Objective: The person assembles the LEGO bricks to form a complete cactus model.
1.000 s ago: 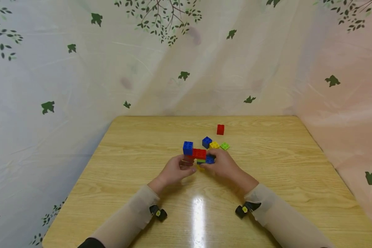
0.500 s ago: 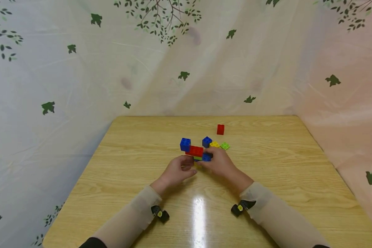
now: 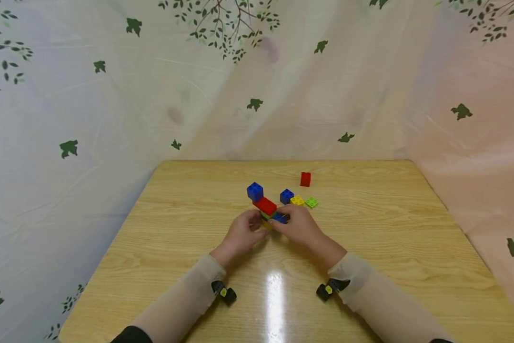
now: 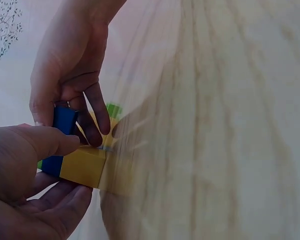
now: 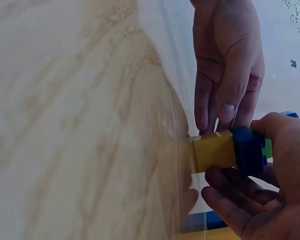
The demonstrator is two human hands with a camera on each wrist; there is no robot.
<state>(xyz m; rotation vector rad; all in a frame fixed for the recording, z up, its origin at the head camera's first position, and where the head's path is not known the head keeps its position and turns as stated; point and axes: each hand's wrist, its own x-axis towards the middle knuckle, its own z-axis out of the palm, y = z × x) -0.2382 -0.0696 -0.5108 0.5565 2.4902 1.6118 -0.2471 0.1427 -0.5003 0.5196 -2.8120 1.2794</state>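
Both hands are at a build of toy building bricks in the middle of the head view. A blue brick (image 3: 255,191) sits on one end of a red brick (image 3: 265,206), above green, blue and yellow layers. My right hand (image 3: 304,228) pinches a blue brick on the build's right side. My left hand (image 3: 239,236) holds the lower left side; in the left wrist view its thumb lies along the yellow brick (image 4: 82,167), with fingers below. The right wrist view shows the yellow brick (image 5: 214,151) beside a dark blue brick (image 5: 247,152). Fingers partly hide the lower layers.
Behind the right hand, on the wooden table (image 3: 188,200), lie a loose blue brick (image 3: 287,196), a yellow brick (image 3: 297,200) and a flat lime-green brick (image 3: 311,202). Farther back is a red brick (image 3: 306,179). A leaf-patterned cloth (image 3: 222,119) hangs behind the table.
The build has shifted left and slightly away, and has turned so its red brick now lies diagonally. My right hand moved left with it. The left hand's fingers have come in against its lower side.
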